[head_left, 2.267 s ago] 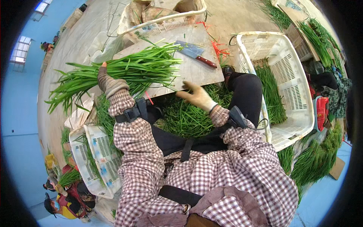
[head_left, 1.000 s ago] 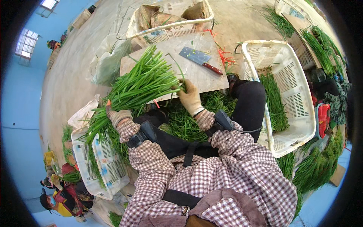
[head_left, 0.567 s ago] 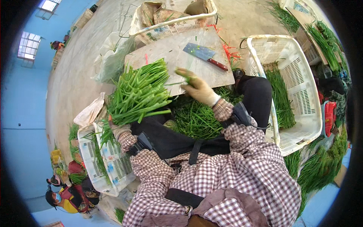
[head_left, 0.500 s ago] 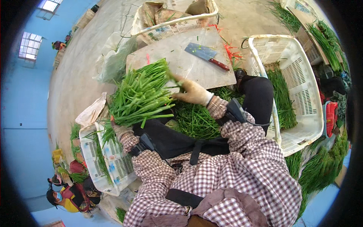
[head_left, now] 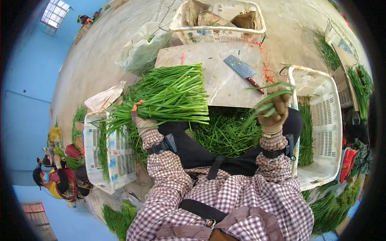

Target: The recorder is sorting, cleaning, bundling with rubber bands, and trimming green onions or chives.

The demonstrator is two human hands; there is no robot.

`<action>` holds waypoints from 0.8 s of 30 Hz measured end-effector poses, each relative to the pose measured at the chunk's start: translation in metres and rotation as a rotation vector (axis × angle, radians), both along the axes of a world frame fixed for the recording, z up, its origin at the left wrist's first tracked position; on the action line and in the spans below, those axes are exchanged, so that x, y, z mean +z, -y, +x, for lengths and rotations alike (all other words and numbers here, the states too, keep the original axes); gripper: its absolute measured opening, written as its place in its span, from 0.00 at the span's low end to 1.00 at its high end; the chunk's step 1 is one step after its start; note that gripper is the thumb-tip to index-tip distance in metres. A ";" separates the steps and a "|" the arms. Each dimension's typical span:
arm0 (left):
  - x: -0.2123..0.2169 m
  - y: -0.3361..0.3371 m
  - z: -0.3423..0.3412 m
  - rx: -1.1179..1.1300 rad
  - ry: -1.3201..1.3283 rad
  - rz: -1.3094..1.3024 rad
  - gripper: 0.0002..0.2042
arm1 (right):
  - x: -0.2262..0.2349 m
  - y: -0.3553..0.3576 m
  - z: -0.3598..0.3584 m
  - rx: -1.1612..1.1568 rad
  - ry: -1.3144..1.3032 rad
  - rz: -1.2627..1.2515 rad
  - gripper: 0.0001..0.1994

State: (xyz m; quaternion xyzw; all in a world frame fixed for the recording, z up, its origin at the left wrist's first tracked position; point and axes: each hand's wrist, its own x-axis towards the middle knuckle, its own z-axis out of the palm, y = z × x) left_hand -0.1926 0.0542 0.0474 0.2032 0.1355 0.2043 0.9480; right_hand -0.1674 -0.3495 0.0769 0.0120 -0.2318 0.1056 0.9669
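Observation:
A thick bunch of garlic chives (head_left: 173, 92) lies across my lap and the near left of the board, its cut ends toward the right. My left hand (head_left: 138, 114) is closed round its left part; most of the fingers are hidden under the green. My right hand (head_left: 275, 112), in a pale soiled glove, is at the near right corner of the board, closed on a few loose chive stalks (head_left: 270, 96), somewhat smeared by motion. On the board (head_left: 225, 86) rests a cleaver (head_left: 241, 67) with a wooden handle. Loose chives (head_left: 229, 132) are heaped between my legs.
A white crate (head_left: 321, 120) holding chives stands at my right, another crate (head_left: 120, 156) at my left. Beyond the board is a crate (head_left: 219, 34) with brown pieces. A clear plastic bag (head_left: 146, 50) sits at the far left. A co-worker (head_left: 60, 180) sits further left.
My right hand has moved right, away from the bunch, and now carries a few stalks. The bunch lies flatter and more level in my left hand. The view has shifted.

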 end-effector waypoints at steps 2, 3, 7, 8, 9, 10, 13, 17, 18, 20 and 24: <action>0.003 0.002 0.005 0.046 0.007 0.070 0.10 | 0.018 -0.005 0.008 -0.164 0.229 -0.021 0.08; 0.003 0.004 0.004 0.060 -0.004 0.080 0.11 | 0.025 -0.007 0.002 -0.193 -0.014 -0.509 0.07; 0.008 0.015 0.014 0.028 0.076 0.106 0.11 | 0.014 -0.057 0.000 -0.481 0.137 -1.564 0.12; 0.012 0.017 0.012 -0.001 0.110 0.125 0.11 | 0.027 -0.066 0.001 -0.467 0.229 -1.815 0.15; 0.016 0.019 0.009 -0.029 0.143 0.144 0.11 | 0.031 -0.077 0.003 -0.378 0.245 -1.891 0.19; 0.022 0.024 0.010 -0.032 0.146 0.136 0.11 | 0.017 -0.085 0.007 -0.528 0.384 -1.872 0.21; 0.031 0.040 0.013 -0.138 0.238 0.165 0.08 | 0.002 -0.099 0.013 -0.620 0.449 -1.818 0.18; 0.036 0.045 0.014 -0.202 0.292 0.169 0.09 | -0.016 -0.102 0.014 -0.304 0.194 -1.595 0.13; 0.033 0.042 0.016 -0.202 0.291 0.165 0.09 | -0.023 -0.102 0.013 -0.303 0.193 -1.600 0.13; 0.029 0.035 0.017 -0.125 0.247 0.234 0.09 | -0.025 -0.103 0.006 -0.286 0.046 -1.347 0.11; 0.026 0.007 0.000 0.017 0.146 0.147 0.10 | -0.035 -0.063 -0.007 -0.231 -0.200 -1.478 0.08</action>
